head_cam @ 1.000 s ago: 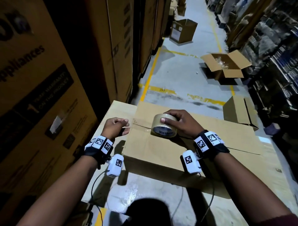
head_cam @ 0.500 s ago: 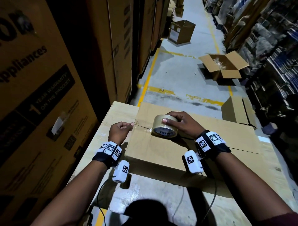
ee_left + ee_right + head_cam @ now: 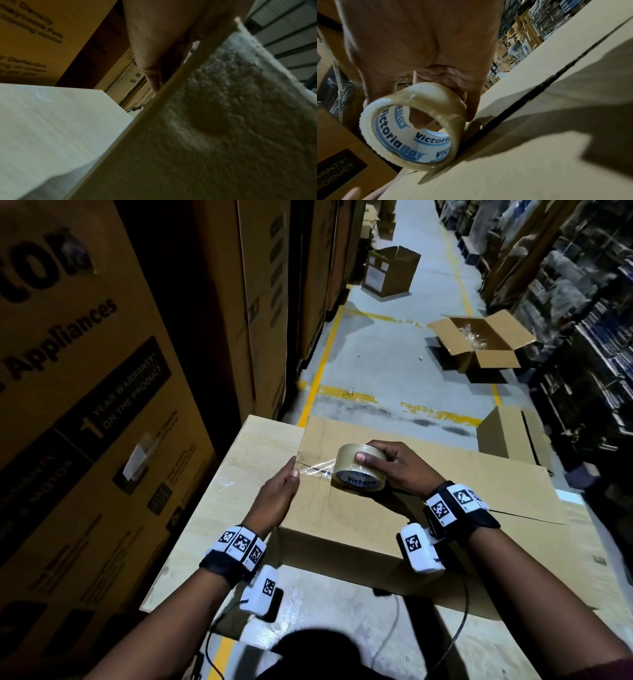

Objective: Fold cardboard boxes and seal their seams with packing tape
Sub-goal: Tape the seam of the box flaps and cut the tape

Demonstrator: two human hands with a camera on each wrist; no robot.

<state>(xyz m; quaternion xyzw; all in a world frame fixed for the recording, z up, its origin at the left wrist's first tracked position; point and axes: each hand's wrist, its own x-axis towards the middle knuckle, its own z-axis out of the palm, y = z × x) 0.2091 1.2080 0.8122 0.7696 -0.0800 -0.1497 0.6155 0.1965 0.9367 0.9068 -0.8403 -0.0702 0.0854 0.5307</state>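
In the head view, a flat brown cardboard box point(image 3: 394, 508) is seen lying on a pale wooden table point(image 3: 212, 508), with a seam running across its top. A roll of clear packing tape with a blue-printed white core point(image 3: 359, 470) is stood on edge on the box near its left end and is gripped by the right hand point(image 3: 397, 470), the fingers curled over the top. A strip of clear tape point(image 3: 317, 469) is stretched from the roll to the box's left edge, where it is pressed down by the straight, closed-together fingers of the left hand point(image 3: 277, 498).

In the left wrist view, the left hand point(image 3: 159, 44) is laid flat along the box edge point(image 3: 154, 106).

In the right wrist view, the roll point(image 3: 412, 125) is clamped by the right hand point(image 3: 423, 44), one fingertip inside the core, directly over the dark seam point(image 3: 530, 93).
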